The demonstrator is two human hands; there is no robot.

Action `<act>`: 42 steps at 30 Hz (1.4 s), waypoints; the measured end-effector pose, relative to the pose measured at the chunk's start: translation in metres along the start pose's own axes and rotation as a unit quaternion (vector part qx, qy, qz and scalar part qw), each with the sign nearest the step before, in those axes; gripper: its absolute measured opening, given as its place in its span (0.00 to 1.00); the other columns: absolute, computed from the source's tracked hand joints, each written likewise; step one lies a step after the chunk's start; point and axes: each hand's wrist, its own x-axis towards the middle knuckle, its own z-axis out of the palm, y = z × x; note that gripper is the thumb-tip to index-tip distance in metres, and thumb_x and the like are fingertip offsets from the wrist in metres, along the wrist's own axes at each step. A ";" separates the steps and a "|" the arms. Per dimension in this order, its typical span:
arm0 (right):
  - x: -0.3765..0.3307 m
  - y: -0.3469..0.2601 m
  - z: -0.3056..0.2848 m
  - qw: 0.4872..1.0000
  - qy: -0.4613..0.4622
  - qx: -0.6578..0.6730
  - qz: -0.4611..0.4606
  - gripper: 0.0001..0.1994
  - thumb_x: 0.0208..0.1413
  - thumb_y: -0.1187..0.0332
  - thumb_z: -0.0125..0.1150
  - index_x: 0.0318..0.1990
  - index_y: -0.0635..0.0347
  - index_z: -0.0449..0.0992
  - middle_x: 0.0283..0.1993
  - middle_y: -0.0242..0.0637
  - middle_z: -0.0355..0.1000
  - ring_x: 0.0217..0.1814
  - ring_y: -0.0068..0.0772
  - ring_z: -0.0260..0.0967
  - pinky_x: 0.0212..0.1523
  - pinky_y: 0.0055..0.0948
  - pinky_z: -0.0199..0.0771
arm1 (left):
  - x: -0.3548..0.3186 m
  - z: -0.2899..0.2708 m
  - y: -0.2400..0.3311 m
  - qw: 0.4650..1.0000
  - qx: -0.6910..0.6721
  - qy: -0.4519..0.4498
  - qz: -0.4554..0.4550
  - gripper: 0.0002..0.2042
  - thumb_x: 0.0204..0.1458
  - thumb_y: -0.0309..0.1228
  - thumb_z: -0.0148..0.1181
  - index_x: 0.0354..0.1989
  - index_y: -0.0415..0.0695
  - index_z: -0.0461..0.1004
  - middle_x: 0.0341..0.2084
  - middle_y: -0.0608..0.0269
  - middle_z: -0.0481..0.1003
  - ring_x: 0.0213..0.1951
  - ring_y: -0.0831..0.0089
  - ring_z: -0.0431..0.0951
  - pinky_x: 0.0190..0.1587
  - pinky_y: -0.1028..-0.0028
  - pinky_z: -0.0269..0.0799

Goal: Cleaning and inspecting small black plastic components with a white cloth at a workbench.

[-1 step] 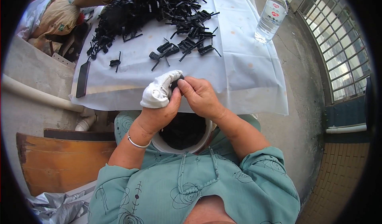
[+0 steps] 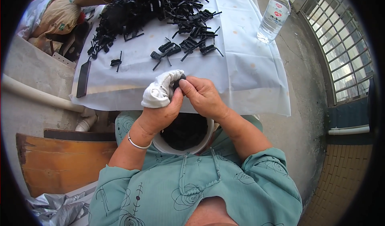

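My left hand (image 2: 163, 113) has a white cloth covering (image 2: 158, 92) over its fingers, with the thumb bare. It is closed around a small black plastic part (image 2: 179, 82), most of which the fingers hide. From the other side my right hand (image 2: 202, 97) pinches the same part between bare thumb and fingers. Both hands meet just above the near edge of the covered table (image 2: 248, 93). Beneath them, between my knees, stands a white bucket (image 2: 211, 135) with dark contents. A few loose black plastic parts with thin bars (image 2: 166, 51) lie just beyond my hands.
A large heap of similar black parts (image 2: 140, 9) covers the table's far side. At left lie a single part (image 2: 116, 62) and a flat dark bar (image 2: 83, 79). A clear water bottle (image 2: 274, 17) stands at the right edge. Bags (image 2: 60, 17) are piled at far left.
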 end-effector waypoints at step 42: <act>0.032 0.003 -0.070 0.761 0.197 -0.618 0.022 0.08 0.51 0.65 0.56 0.33 0.58 0.72 0.27 0.42 0.71 0.27 0.44 0.70 0.26 0.38 0.69 | 0.000 -0.039 0.001 0.952 0.267 -0.149 0.015 0.15 0.49 0.28 0.55 0.46 0.40 0.70 0.38 0.51 0.74 0.39 0.59 0.74 0.45 0.71 0.68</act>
